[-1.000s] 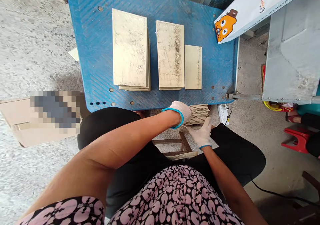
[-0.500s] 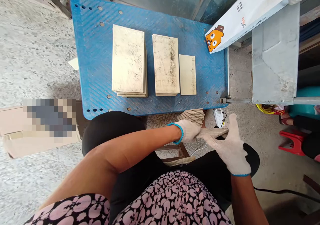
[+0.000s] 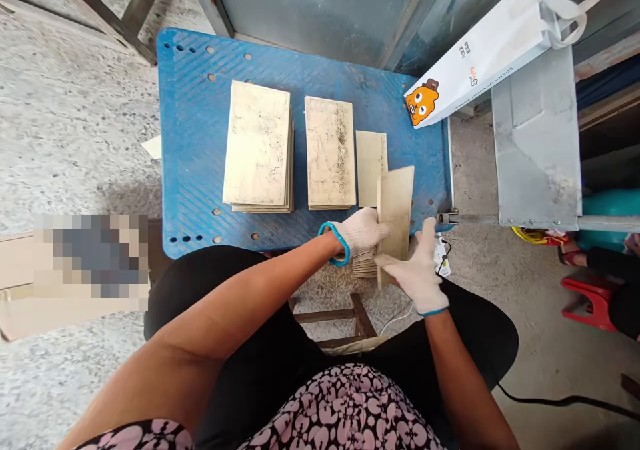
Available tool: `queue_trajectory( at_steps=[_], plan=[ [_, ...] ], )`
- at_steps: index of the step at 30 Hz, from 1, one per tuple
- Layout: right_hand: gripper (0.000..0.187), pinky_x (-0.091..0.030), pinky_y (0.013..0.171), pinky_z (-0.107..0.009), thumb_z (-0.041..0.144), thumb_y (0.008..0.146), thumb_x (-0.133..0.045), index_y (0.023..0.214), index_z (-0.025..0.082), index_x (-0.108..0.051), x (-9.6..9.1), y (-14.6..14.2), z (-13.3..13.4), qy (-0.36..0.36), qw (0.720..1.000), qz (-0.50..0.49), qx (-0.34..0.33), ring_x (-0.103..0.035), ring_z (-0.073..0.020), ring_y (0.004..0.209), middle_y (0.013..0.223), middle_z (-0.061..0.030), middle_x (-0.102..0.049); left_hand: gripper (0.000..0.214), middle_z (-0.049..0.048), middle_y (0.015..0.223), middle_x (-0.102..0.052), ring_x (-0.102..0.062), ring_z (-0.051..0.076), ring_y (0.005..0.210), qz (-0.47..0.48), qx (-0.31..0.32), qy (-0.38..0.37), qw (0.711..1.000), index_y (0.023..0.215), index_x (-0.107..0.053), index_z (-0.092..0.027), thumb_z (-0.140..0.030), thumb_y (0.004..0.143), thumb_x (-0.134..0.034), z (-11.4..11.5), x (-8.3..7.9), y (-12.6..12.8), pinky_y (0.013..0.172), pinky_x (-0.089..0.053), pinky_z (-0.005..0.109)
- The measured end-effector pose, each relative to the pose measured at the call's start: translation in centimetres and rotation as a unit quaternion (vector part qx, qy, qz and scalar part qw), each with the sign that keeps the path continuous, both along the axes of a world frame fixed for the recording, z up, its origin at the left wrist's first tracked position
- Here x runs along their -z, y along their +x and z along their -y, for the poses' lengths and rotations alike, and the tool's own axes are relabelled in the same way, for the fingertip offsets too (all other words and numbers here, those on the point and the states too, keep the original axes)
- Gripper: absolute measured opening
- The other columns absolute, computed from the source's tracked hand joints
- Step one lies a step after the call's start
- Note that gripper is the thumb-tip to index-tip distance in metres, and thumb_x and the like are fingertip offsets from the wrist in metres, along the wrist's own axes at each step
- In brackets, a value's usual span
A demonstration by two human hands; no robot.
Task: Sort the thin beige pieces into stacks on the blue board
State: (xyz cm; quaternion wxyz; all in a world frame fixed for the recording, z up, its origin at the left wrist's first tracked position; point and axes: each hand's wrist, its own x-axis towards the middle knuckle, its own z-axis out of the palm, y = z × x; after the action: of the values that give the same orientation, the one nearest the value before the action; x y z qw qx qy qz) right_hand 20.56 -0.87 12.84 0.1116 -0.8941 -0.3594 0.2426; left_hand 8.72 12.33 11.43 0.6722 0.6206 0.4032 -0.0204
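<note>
Board, single or several I cannot tell, stands over the near right edge of the blue table. I see the left hand gripping its left side, fingers closed on it. The right hand spreads wide at its near end, fingers touching it. I make out a small pale panel just beyond.

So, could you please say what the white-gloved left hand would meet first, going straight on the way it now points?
The left hand would probably first meet the tilted, cream rectangular board, which its fingers seem to touch, though depth is unclear.
</note>
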Motion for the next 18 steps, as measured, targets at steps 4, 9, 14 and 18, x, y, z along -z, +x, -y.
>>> queue_trajectory(
  at_steps=[4,9,14,18],
  plan=[
    [0.132,-0.043,0.108,-0.046,0.057,0.056,-0.082,0.159,0.025,-0.005,1.6,-1.9,-2.0,-0.023,1.0,-0.015,-0.013,-0.043,-0.0367,0.136,0.164,-0.0129,-0.018,0.025,0.0041,0.06,-0.063,-0.058,0.014,0.059,-0.009,-0.041,-0.036,0.998,0.076,-0.07,-0.007,-0.03,0.081,-0.06,-1.3,0.8,-0.6,0.051,-0.043,0.021],
    [0.123,-0.049,0.1,-0.041,0.051,0.057,-0.081,0.158,0.029,-0.016,3.6,-1.4,-3.7,0.009,0.999,-0.034,-0.013,-0.054,-0.0316,0.128,0.154,-0.0099,-0.04,0.03,0.0039,0.059,-0.061,-0.053,0.012,0.056,-0.015,-0.096,-0.053,0.994,0.069,-0.064,-0.01,-0.036,0.084,-0.06,-2.2,1.1,-0.7,0.05,-0.042,0.022],
    [0.119,-0.051,0.094,-0.043,0.051,0.057,-0.08,0.157,0.026,-0.021,6.2,1.7,-5.8,0.03,0.997,-0.074,0.016,-0.061,-0.0301,0.116,0.136,-0.0101,-0.057,0.028,0.0045,0.073,-0.068,-0.061,0.015,0.073,-0.018,-0.15,-0.012,0.989,0.087,-0.065,-0.014,-0.04,0.087,-0.058,-2.2,1.1,-0.4,0.063,-0.048,0.024],
    [0.117,-0.048,0.098,-0.048,0.055,0.054,-0.082,0.155,0.03,-0.029,7.1,3.2,-9.0,0.0,0.997,-0.054,0.061,-0.06,-0.034,0.117,0.138,-0.0108,-0.056,0.032,0.0071,0.083,-0.07,-0.065,0.02,0.08,-0.066,-0.076,0.05,0.994,0.091,-0.064,-0.014,-0.044,0.087,-0.055,-1.9,0.5,-1.1,0.068,-0.05,0.028]
  ],
)
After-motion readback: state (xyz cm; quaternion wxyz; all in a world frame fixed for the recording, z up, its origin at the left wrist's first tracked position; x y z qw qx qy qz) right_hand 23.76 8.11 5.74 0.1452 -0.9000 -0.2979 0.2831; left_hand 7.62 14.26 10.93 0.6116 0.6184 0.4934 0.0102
